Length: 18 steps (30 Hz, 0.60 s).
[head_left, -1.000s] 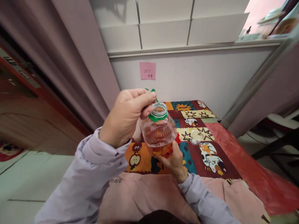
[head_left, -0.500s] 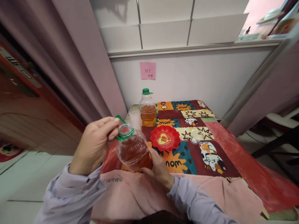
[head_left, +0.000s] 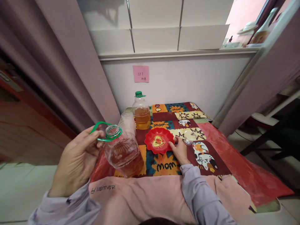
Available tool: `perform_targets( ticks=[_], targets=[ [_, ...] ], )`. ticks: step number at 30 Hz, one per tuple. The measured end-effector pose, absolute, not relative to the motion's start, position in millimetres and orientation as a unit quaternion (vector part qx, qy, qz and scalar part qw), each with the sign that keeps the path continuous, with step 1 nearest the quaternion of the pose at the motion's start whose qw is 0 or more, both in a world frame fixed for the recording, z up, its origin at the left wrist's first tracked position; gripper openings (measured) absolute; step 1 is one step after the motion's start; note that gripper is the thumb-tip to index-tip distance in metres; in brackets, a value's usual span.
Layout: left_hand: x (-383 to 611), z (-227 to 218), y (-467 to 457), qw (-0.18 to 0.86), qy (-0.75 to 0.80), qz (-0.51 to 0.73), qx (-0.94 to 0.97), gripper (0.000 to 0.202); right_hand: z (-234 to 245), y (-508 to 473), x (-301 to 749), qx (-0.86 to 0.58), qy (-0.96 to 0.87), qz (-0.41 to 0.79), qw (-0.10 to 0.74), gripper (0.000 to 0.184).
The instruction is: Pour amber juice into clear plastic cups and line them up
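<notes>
A clear bottle (head_left: 124,153) holding amber liquid stands at the near left of the table, its neck uncapped. My left hand (head_left: 78,156) is closed around the green carry handle (head_left: 101,125) at its neck. A red scalloped dish (head_left: 158,141) with a yellow heart print lies to the right of the bottle. At the dish's right rim, my right hand (head_left: 180,150) has its thumb over the edge and its fingers close by, pinching it. Just beyond those fingers lies a clear plastic cup or lid (head_left: 189,136).
Behind the bottle lean nested clear cups (head_left: 127,122). A second bottle (head_left: 142,115), green-capped and partly filled with amber liquid, stands near the wall. Patterned mats (head_left: 166,164) cover the red table cloth (head_left: 246,168); pink fabric (head_left: 150,193) lies along the near edge.
My right hand has left the side of the bottle and moved right to the red dish. My left hand still holds the green handle, which is now raised. The view has shifted slightly.
</notes>
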<state>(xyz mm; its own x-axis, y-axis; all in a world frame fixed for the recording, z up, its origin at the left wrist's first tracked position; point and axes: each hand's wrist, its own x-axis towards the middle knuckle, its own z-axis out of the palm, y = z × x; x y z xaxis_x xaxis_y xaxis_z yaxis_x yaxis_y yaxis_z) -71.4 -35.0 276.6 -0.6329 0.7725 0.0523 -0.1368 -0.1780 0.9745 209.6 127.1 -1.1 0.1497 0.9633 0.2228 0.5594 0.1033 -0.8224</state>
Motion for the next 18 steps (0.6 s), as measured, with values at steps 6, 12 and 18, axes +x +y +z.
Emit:
perform_targets(
  ticks=[6,12,18],
  targets=[
    [-29.6,243.3,-61.1,-0.036,0.567,0.759,0.319,0.037,4.8,115.5,213.6,-0.636,-0.610,0.206,0.425,0.056],
    [34.9,196.5,-80.1,0.006,0.523,0.602,0.603,0.030,41.1,75.1,230.9,-0.656,-0.627,0.093,0.409,0.053],
    [66.5,202.2,-27.0,0.293,0.495,0.564,0.593,0.056,121.4,56.0,227.8,-0.532,-0.614,0.260,0.522,0.070]
  ],
)
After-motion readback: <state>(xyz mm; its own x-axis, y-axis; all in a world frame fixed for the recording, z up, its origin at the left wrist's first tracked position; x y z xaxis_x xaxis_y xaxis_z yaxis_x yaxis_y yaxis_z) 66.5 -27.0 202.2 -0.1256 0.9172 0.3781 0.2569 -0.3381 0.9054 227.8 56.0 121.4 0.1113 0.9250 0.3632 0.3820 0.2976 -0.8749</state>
